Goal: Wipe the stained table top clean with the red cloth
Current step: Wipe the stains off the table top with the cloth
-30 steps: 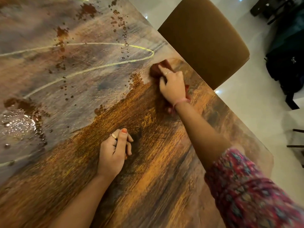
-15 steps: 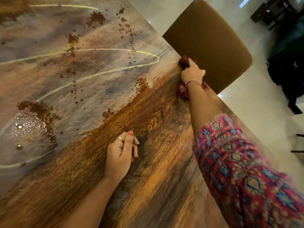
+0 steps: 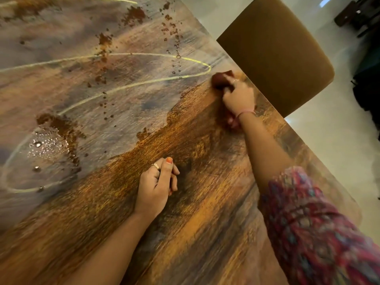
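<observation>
My right hand (image 3: 239, 98) presses the bunched red cloth (image 3: 221, 78) onto the wooden table top (image 3: 205, 212), near its right edge. The cloth shows beyond my fingers and again under my wrist. My left hand (image 3: 157, 187) rests on the table nearer to me as a loose fist, holding nothing. Brown stains (image 3: 59, 125) and spatter (image 3: 133, 15) lie on the greyish film to the left. A wet bubbly patch (image 3: 44, 145) sits beside the stains. The strip of table around my hands looks darker and browner.
A brown padded chair back (image 3: 275, 54) stands tight against the table's right edge, just beyond my right hand. Pale tiled floor (image 3: 329, 145) lies past the edge. Dark furniture (image 3: 368, 83) stands at the far right.
My right hand slid the cloth out to the table's edge by the chair, then came back a little to the left. My left hand has stayed in place.
</observation>
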